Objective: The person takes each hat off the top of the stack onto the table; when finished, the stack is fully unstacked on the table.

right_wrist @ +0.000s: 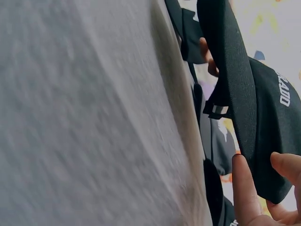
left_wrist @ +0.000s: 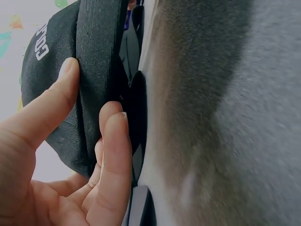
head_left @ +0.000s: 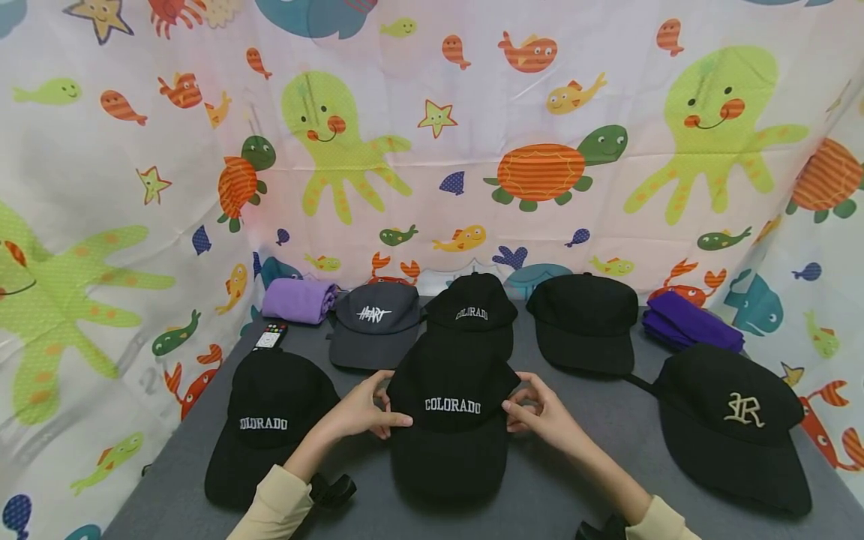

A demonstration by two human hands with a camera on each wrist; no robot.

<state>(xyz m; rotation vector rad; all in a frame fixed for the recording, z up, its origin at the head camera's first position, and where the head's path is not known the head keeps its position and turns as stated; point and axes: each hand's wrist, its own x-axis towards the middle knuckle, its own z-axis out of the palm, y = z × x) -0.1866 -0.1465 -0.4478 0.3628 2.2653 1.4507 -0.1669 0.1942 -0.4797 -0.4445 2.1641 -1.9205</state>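
Observation:
Both hands hold a black baseball cap [head_left: 451, 409] lettered COLORADO at the middle of the table, its brim toward me. My left hand [head_left: 367, 409] pinches its left side, the thumb on the front near the brim seam. On the opposite side my right hand [head_left: 540, 412] grips the edge between thumb and fingers. In the left wrist view the left hand's fingers [left_wrist: 115, 155] curl beneath the brim. The right wrist view has the cap [right_wrist: 240, 99] raised off the table, its back strap partly visible below. A second COLORADO cap [head_left: 270, 397] lies left of my left forearm.
Behind the held cap stand another COLORADO cap [head_left: 472, 307], a grey HEART cap [head_left: 374, 326] and a plain black cap [head_left: 586, 322]. A black cap with a gold emblem [head_left: 732, 420] lies right. Lilac cloth [head_left: 297, 300], purple cloth [head_left: 691, 321] and a remote [head_left: 271, 335] sit farther back.

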